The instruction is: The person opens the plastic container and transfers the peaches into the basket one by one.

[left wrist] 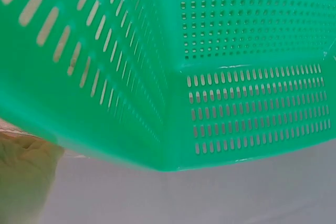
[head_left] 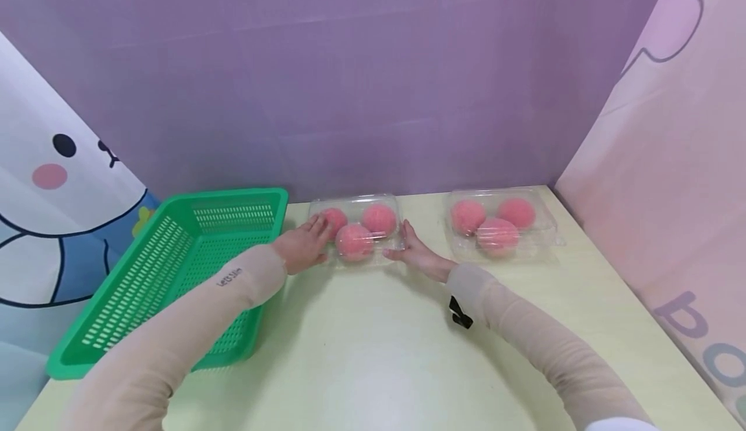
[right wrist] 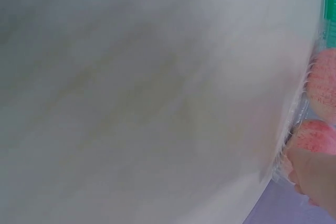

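A clear plastic clamshell box (head_left: 350,264) with three pink peaches (head_left: 355,243) lies near the back of the table, between both hands. My left hand (head_left: 303,244) rests its extended fingers at the box's left end, fingertips overlapping that side; its thumb points toward the front edge. At the other end, my right hand (head_left: 421,254) touches the right front corner, thumb along the front and fingers spread up the side. The right wrist view shows this hand (right wrist: 315,179) at the box's end, beside a peach (right wrist: 315,136). Only part of the left hand (left wrist: 26,177) shows below the basket in the left wrist view.
A green slotted basket (head_left: 169,198) stands on the left, partly behind my left forearm. A second clear box (head_left: 542,240) holding three peaches (head_left: 497,236) sits at the back right. A small black object (head_left: 460,313) shows beside my right sleeve. A purple curtain (head_left: 373,81) hangs behind the table.
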A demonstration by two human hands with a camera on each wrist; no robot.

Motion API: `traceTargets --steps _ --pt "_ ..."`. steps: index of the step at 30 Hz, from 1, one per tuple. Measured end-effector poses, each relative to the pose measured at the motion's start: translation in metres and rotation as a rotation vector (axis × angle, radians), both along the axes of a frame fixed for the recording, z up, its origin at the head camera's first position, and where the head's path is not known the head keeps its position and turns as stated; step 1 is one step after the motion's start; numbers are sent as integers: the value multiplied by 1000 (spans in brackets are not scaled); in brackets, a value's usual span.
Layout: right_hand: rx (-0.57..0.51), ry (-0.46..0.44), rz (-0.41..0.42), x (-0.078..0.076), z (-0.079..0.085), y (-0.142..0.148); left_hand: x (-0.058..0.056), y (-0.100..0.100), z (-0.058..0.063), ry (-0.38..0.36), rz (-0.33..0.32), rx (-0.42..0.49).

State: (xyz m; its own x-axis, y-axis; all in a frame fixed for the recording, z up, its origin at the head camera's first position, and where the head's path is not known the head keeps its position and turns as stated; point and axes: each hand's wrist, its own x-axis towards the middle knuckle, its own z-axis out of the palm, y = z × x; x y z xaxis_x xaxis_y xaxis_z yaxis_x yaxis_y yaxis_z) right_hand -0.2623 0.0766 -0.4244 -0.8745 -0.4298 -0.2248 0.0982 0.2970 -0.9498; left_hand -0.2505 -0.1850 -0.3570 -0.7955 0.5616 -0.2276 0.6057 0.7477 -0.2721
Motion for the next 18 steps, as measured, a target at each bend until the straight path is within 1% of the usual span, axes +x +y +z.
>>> traceTargets --steps 5,8,9,11,12,15,17,18 --pt "7 1 -7 -1 -1 -1 0 -1 -4 92 -90 -73" --pt "6 8 -13 -2 -1 -2 -1 -2 -6 149 -140 -158" --pt "6 12 -13 -2 -1 -2 -1 -1 -6 155 -146 -178" --pt "5 18 -17 -2 -1 -2 -1 0 -6 136 -135 -175" --pt "5 21 -18 -2 -2 -2 -1 1 -6 113 -116 -166" --pt "8 27 -30 -2 -3 -1 0 3 -7 43 -52 -98" --pt "12 32 -40 -2 -5 -1 0 4 -7 25 -32 -75" --pt "11 32 -48 -2 -6 -1 1 5 -7 24 -27 -79"
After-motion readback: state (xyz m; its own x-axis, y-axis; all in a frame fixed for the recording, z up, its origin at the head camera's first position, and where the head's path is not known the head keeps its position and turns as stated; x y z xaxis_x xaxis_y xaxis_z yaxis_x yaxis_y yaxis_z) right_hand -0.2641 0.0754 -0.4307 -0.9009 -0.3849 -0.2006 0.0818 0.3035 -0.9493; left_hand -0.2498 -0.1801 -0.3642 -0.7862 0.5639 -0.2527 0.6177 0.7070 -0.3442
